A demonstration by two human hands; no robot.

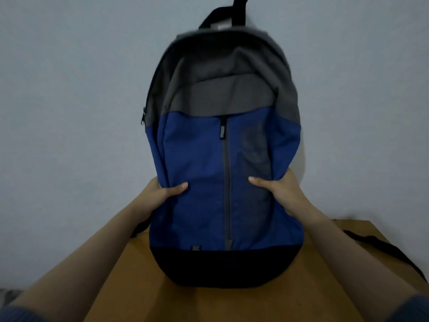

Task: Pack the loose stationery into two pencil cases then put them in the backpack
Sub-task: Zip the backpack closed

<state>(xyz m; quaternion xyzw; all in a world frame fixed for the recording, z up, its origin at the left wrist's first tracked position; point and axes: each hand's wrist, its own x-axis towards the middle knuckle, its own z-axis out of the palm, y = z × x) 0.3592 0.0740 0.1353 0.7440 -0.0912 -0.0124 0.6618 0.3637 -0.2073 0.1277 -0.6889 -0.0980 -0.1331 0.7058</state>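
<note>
Holding the backpack (199,159) upright on the tabletop (325,263), one of my hands on each flank.

Left hand (160,194): thumb laid across the blue front panel, fingers wrapped round the side edge and hidden behind the cloth. It grips. A dark strap (139,228) shows just under that wrist.

Middle: the bag's long axis runs straight up and away from me. Black base rests on the wood near my body. Grey top and black carry handle (220,17) are farthest off, against the pale wall (58,89). The front pocket zipper (226,182) follows the same axis and looks closed. The main zip pull (142,117) sits on the bag's left shoulder. The top is blurred, so I cannot tell whether that compartment is open or closed.

Right hand (283,194): mirror of the left, thumb on the front, fingers behind, gripping the right flank. A second strap (383,247) trails over the tabletop to the right.

Hands level, well apart, the bag between them, neither nearer. No pencil cases or loose stationery in view.

Judgement: any work at the opening means reaching up and forward along the bag, and the zip pull lies on my left hand's side.
</note>
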